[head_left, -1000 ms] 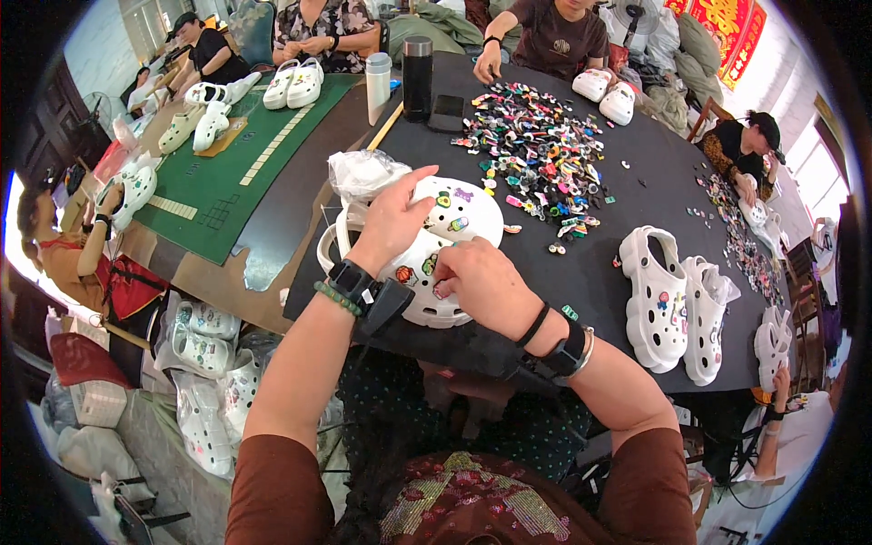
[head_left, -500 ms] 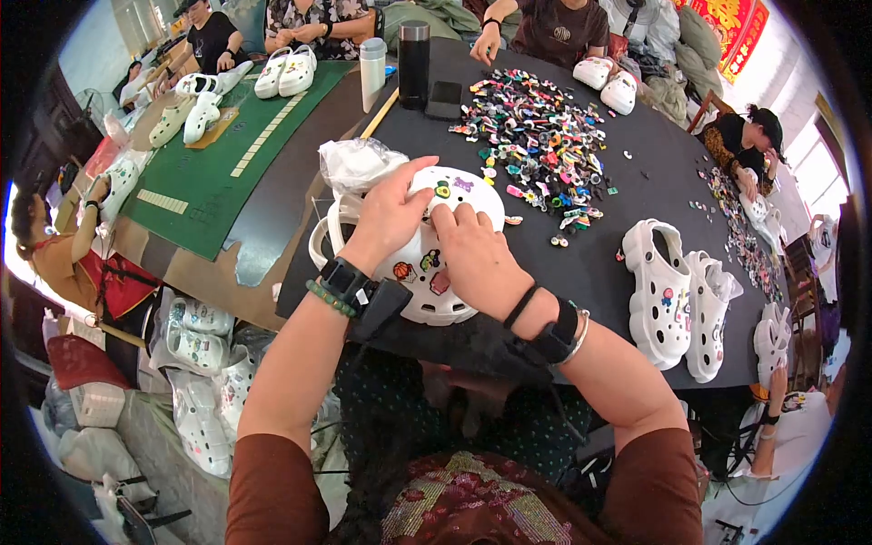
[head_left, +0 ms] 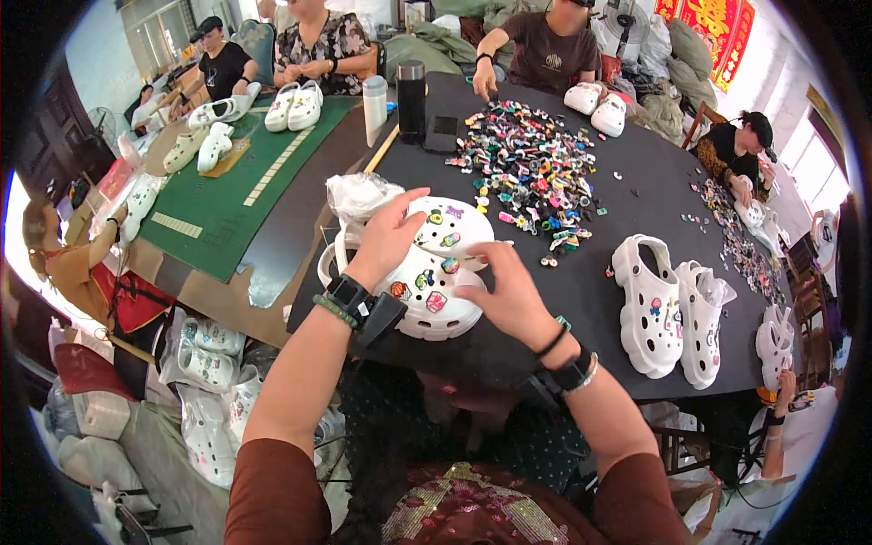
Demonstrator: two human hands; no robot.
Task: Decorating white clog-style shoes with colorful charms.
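Observation:
A pair of white clogs sits before me at the table edge: a far clog (head_left: 472,223) and a near clog (head_left: 413,318), toes to the right. My left hand (head_left: 386,241) grips the far clog from its left side. Off the clogs' right side, my right hand (head_left: 509,289) is open, thumb and fingers apart, with nothing visible in it. On the far clog are an avocado charm (head_left: 435,218), a purple charm (head_left: 454,212) and a colourful charm (head_left: 450,240). The near clog bears a basketball charm (head_left: 398,290), a pink charm (head_left: 436,302) and a round multicoloured charm (head_left: 450,265).
A large heap of loose shoe charms (head_left: 536,163) spreads beyond my hands. Another white clog pair (head_left: 649,318) stands at the right. A black bottle (head_left: 411,104), white bottle (head_left: 374,109) and phone (head_left: 441,133) stand or lie farther back. Several people work around the table.
My right hand has lifted off the clogs and moved right, its fingers opening. Charms it covered now show. The left hand keeps its grip, and the whole view has shifted slightly.

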